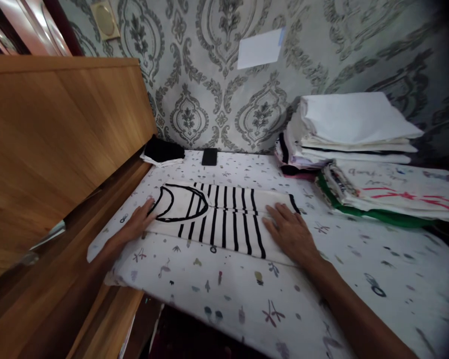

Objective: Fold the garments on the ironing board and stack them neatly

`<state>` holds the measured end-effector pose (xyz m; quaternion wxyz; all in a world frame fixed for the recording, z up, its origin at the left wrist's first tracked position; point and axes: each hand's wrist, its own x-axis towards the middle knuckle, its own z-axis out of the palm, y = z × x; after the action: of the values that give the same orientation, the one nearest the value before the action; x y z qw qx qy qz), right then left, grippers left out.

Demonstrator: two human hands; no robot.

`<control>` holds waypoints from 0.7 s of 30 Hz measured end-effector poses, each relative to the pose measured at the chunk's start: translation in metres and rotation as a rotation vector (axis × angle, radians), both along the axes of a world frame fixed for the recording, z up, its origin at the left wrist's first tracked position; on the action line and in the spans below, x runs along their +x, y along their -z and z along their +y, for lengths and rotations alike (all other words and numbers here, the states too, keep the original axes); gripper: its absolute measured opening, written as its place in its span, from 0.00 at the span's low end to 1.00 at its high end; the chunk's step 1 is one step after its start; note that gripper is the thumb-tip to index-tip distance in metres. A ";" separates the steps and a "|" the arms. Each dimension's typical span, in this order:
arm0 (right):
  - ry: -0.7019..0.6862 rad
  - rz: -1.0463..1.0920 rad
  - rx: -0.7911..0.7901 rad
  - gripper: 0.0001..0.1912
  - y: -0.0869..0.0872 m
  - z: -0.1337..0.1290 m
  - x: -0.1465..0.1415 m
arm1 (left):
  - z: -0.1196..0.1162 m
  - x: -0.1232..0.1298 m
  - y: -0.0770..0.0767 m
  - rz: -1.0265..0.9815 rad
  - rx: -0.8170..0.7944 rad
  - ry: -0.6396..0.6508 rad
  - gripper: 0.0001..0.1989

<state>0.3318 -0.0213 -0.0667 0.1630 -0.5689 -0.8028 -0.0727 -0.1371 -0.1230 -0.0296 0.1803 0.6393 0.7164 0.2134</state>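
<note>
A white knit top (224,214) with black stripes and a black-edged V-neck lies flat, folded into a long strip on the printed sheet. My left hand (137,219) touches its neck end at the left, fingers stretched along the edge and not gripping. Toward the other end, my right hand (290,230) rests flat on the plain white part, fingers spread, near the black-trimmed hem.
Folded white clothes (353,122) are stacked at the back right, with another folded pile (400,192) in front. A black folded cloth (163,149) and a dark phone-like slab (209,157) lie near the wall. A wooden panel (71,119) stands at the left.
</note>
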 end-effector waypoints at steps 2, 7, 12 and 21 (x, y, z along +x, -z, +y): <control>0.007 0.003 -0.017 0.26 0.000 -0.001 -0.001 | 0.004 -0.012 -0.010 -0.234 0.064 -0.080 0.38; -0.034 0.041 -0.019 0.26 -0.002 -0.002 -0.002 | 0.013 -0.018 -0.038 -0.494 0.223 -0.185 0.35; -0.023 0.038 -0.021 0.25 0.000 -0.001 -0.001 | 0.013 -0.005 -0.038 -0.286 0.108 -0.048 0.25; -0.014 -0.011 0.040 0.26 0.003 0.002 0.001 | 0.084 0.012 -0.036 0.293 0.224 0.048 0.16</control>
<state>0.3331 -0.0188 -0.0698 0.1707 -0.5594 -0.8061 -0.0907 -0.1249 -0.0394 0.0066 0.0069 0.6966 0.6912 0.1921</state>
